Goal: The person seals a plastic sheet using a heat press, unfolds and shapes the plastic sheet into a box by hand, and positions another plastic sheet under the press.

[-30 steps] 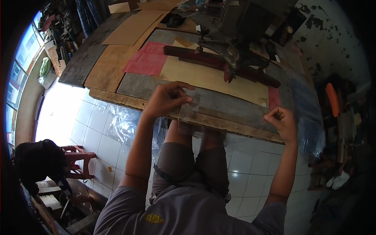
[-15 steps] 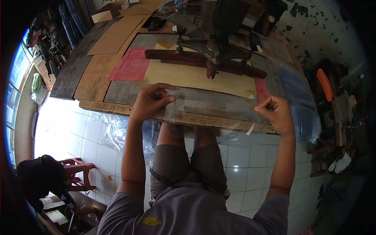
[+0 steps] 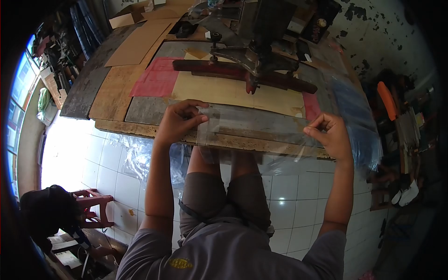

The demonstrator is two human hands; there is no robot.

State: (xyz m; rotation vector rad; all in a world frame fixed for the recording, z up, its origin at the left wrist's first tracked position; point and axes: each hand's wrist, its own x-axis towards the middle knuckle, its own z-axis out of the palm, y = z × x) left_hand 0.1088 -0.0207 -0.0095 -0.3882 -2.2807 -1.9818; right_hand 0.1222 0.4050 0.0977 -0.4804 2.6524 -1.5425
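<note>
Between my hands hangs a clear plastic sheet (image 3: 252, 128), stretched sideways over the front edge of the workbench. My left hand (image 3: 181, 120) pinches its left end between thumb and fingers. Its right end is in a pinch of my right hand (image 3: 329, 134). The lower part of the sheet droops below the bench edge, and its outline is hard to make out. Just beyond it lies a yellow board (image 3: 224, 88) with red material (image 3: 151, 77) at its left side. Above the board stands a dark metal press with a long red-brown bar (image 3: 224, 72).
The wooden bench edge (image 3: 126, 128) runs in front of my legs. Clear plastic bags (image 3: 154, 156) hang below at left. Bluish plastic sheets (image 3: 357, 121) drape over the right end. Flat cardboard (image 3: 135, 44) lies back left. A red stool (image 3: 93, 205) stands on the floor.
Both hands stay almost in place with the same grip. The sheet's lower right part has shifted slightly, and its bright reflection there has changed.
</note>
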